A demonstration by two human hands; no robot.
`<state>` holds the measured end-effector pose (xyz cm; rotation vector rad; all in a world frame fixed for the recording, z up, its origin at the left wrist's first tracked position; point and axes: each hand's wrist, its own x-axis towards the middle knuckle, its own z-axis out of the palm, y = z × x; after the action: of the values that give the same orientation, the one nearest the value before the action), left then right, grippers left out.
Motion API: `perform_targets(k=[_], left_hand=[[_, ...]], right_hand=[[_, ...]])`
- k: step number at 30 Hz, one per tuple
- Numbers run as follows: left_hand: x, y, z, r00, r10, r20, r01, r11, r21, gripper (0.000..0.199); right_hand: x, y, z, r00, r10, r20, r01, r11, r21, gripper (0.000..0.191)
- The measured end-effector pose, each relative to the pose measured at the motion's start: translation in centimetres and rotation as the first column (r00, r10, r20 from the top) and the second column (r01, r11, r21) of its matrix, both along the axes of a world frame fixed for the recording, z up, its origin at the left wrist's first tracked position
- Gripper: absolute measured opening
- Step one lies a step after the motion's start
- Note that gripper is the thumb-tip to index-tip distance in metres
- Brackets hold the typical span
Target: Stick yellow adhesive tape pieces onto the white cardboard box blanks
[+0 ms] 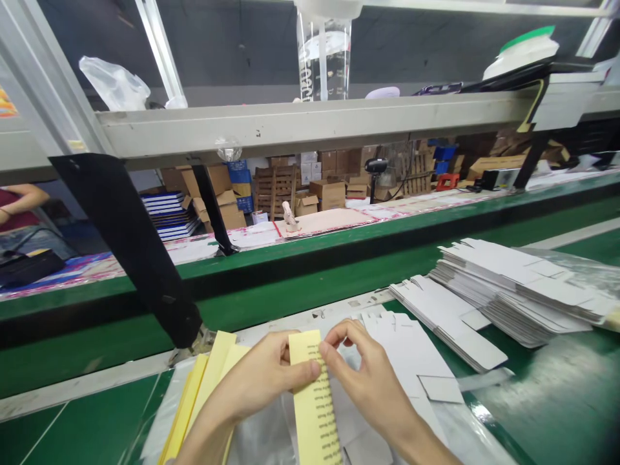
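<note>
My left hand [276, 368] grips a narrow yellow label sheet [310, 413], its thumb pressed on the front. Short lines of dark print run down the sheet's right side, too small to read. At the upper right edge of the sheet, the thumb and forefinger of my right hand [361, 371] are pinched together; whether a label is between them I cannot make out. More yellow sheets [194, 394] lie beneath and left of my left wrist. Under and beside my right hand are flat white cartons [407, 349] on clear plastic.
Stacks of folded white cartons [513, 290] lie at the right on the green work surface [72, 426]. A black post [130, 245] rises at the left to a grey overhead shelf [271, 129]. On that shelf stands a clear plastic jug [324, 58]. A person [24, 213] is at the far left.
</note>
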<state>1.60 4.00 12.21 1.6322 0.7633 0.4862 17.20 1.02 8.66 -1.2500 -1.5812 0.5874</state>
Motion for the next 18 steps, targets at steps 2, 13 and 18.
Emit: perform_targets(k=[2,13,18], left_hand=[[0.1,0.0,0.0,0.997,0.025,-0.071,-0.021,0.998,0.056,0.016],[-1.3,2.3,-4.4,0.897,0.228,-0.38,-0.164,0.968,0.192,0.009],[-1.2,3.1,-5.6,0.862,0.237,-0.448,-0.176,0.969,0.174,0.009]], right_hand=[[0.0,-0.2,0.0,1.0,0.003,-0.008,-0.003,1.0,0.01,0.01],[3.9,4.0,-2.0,0.966,0.119,-0.229,-0.212,0.873,-0.439,0.029],[4.1,4.6,-4.4,0.952,0.133,-0.276,-0.264,0.813,-0.519,0.03]])
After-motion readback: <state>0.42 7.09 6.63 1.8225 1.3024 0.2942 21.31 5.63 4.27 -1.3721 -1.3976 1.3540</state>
